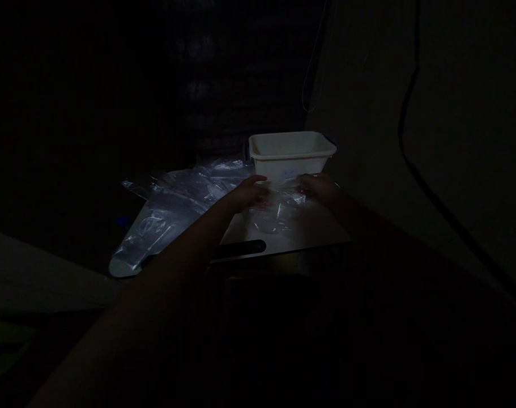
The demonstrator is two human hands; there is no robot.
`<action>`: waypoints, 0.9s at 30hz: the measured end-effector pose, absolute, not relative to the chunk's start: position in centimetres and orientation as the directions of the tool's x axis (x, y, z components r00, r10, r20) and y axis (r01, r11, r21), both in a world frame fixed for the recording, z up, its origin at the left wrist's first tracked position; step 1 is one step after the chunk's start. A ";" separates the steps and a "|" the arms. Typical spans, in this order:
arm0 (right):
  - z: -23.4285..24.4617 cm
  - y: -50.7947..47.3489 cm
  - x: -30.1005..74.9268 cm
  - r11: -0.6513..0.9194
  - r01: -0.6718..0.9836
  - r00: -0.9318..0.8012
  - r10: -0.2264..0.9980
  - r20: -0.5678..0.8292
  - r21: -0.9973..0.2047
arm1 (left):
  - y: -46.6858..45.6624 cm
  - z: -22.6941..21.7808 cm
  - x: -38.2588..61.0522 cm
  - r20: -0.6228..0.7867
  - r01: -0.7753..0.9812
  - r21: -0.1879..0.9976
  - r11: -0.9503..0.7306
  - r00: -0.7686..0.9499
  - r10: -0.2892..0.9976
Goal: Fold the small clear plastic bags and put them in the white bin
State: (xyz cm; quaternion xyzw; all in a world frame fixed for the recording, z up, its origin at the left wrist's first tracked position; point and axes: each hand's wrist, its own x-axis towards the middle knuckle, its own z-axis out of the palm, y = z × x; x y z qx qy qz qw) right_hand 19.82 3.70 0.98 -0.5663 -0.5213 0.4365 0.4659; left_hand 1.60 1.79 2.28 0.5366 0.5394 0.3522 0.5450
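A clear plastic bag (274,218) lies in front of the white tub, on a pale board (325,226). My left hand (250,194) is at the bag's left side, fingers spread and partly blurred. At the upper right of the bag, my right hand (319,186) has its fingers closed on the plastic; dim light blurs their tips. Just behind both hands stands the white tub (291,161), upright, with dark handles at its ends. More clear plastic bags (185,195) lie spread in a loose heap left of my left hand.
The board has a dark slot (243,248) along its near edge. A dark cable (410,161) hangs down the wall (465,102) on the right. Something green (7,345) shows at the lower left. Most of the surroundings are too dark to make out.
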 end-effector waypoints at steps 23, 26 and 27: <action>0.8 3.3 20.0 -0.143 0.212 0.041 0.990 -0.137 -0.967 | 1.7 1.5 1.6 -0.285 0.215 0.938 0.270 0.040 0.958; 0.9 3.3 19.9 -0.125 0.192 0.036 0.992 -0.120 -0.973 | 1.7 1.4 1.7 -0.231 0.309 0.923 0.230 -0.033 0.972; 0.9 3.3 19.9 -0.129 0.202 0.055 0.991 -0.120 -0.971 | 1.7 1.5 1.7 -0.220 0.308 0.925 0.223 -0.044 0.975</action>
